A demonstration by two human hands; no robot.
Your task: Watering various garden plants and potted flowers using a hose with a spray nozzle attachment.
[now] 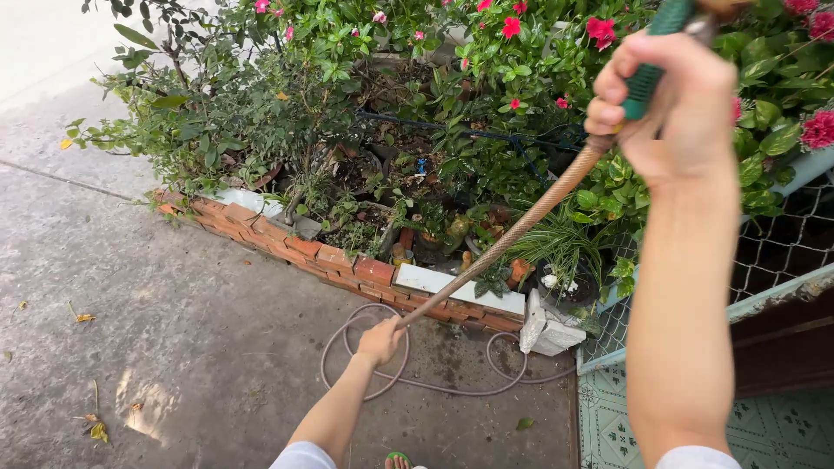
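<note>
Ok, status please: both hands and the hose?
Right hand grips green nozzle handle, raised. Left hand holds hose lower down. Slack coiled on the ground; nothing blocking.

A brown garden hose [521, 227] is being held in both hands. Its green-handled nozzle end [653, 65] is being gripped high up by the right hand [665, 104], with the fingers [608, 91] wrapped around it. Lower down, the hose is being clasped by the left hand [380, 340] above the wet concrete floor [174, 330], where loose loops of hose are lying. Beyond, potted plants with pink flowers [512, 26] are being enclosed by a low brick border [347, 265]. A chain-link fence [782, 243] is seen at the right.
</note>
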